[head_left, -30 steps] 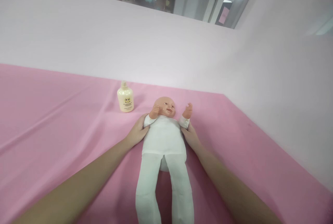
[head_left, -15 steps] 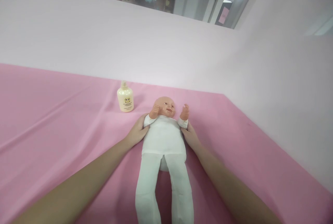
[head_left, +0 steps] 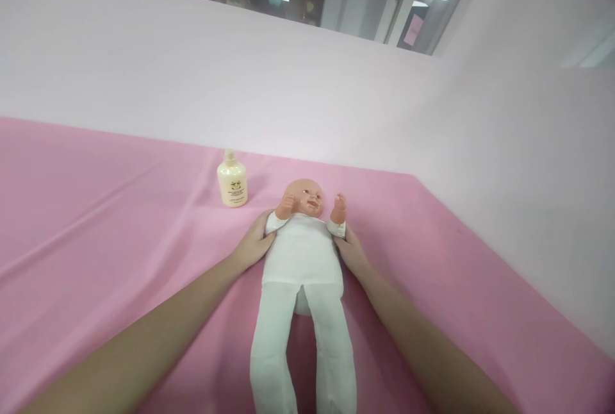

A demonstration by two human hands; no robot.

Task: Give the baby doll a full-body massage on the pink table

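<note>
Wide pink cloth lying bare out to the left edge, less room toward the right edge, cream bottle upright near the far edge, apart from the doll's head. Doll flat on its back mid-cloth, feet toward the near edge. Left hand and right hand cupping its upper arms from either side, fingers curled against the white sleeves, torso between the palms.

Both bare forearms enter from the lower edge of the view and converge toward the centre; the left forearm runs diagonally up and to the right, the right forearm diagonally up and to the left. Left hand: fingers extended forward and slightly curled, thumb side turned inward. Right hand: fingers extended forward, palm turned inward; wrist straight. The two hands sit level, apart, facing one another.
</note>
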